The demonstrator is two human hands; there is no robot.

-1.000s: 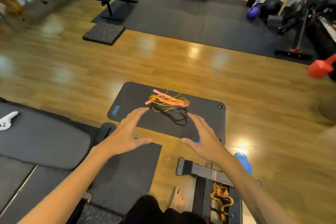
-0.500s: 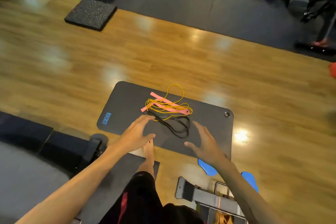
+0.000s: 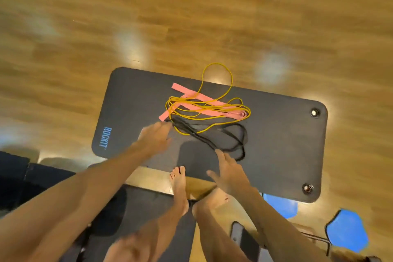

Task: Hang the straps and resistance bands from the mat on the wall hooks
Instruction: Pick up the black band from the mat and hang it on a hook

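A: So, where do the bands lie?

B: In a loose tangle on the dark mat (image 3: 276, 144), toward its far side. A flat pink strap (image 3: 197, 98) is crossed under coils of a thin yellow band (image 3: 217, 110), and one yellow loop runs off the mat's far edge onto the wooden floor (image 3: 85, 27). A black band (image 3: 231, 140) lies on the near side of the pile, its loops partly under the yellow.

A: And the hands?

B: Both are over the mat, fingers straight and spread, holding nothing. The left hand (image 3: 154, 137) is at the pile's left end — its fingertips reach where the black band meets the pink strap, though the blur hides whether they touch. The right hand (image 3: 229, 171) sits nearer the person, its forefinger pointing at the black band's near loop, just beside it or on it; I cannot tell which.

A: Anything else close by?

B: A bare foot (image 3: 178, 185) rests with its toes at the mat's near edge, between the two forearms. Two blue pads (image 3: 346, 234) lie on the floor at lower right.
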